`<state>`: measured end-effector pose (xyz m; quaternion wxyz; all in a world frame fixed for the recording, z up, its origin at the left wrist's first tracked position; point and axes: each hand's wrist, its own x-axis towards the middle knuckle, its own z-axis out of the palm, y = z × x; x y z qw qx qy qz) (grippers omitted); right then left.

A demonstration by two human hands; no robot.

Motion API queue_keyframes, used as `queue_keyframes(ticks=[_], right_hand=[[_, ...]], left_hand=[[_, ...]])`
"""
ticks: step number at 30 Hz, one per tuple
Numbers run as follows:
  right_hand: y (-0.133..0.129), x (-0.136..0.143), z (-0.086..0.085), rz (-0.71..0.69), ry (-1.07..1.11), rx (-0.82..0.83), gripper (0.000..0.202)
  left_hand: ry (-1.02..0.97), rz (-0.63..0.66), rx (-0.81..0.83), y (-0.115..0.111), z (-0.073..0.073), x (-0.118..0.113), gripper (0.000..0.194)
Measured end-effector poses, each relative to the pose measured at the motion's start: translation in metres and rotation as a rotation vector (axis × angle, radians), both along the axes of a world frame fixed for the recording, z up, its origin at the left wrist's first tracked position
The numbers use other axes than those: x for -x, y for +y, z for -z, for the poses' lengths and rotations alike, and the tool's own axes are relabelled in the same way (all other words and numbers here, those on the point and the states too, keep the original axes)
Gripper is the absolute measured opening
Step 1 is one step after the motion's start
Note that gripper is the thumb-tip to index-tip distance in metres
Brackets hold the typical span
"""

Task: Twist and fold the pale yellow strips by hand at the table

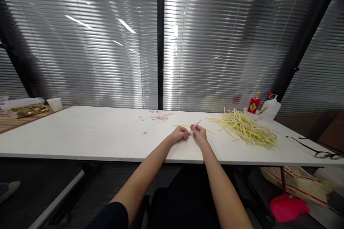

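My right hand (199, 135) pinches a thin pale strip (197, 123) that slants up and away from its fingertips to a narrow end. Close beside it, my left hand (180, 134) is closed, its fingertips pressed together at the strip's lower end. Most of that lower end is hidden by the fingers. Behind both hands a long yellow strip (210, 131) lies across the white table (107, 132). To the right spreads a loose pile of yellow and pale strips (243, 128).
Small pink and purple bits (161, 117) lie scattered at the table's back middle. At the back right stand a red-labelled bottle (253, 104) and a white squeeze bottle (271, 109). Glasses (321, 154) rest near the right edge. A paper cup (55, 104) stands far left.
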<state>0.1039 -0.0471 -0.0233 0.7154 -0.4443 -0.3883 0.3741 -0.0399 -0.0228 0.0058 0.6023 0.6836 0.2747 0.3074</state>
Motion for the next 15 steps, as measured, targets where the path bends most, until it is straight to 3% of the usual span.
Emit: queue_keyframes(ticks=[6, 15], right_hand=[[-0.009, 0.001, -0.009, -0.03, -0.002, -0.019, 0.036], [-0.014, -0.001, -0.015, -0.206, 0.141, 0.015, 0.037]], left_hand=[[-0.087, 0.027, 0.077, 0.0, -0.003, 0.004, 0.02], [-0.119, -0.001, 0.224, 0.0, -0.009, 0.007, 0.024]])
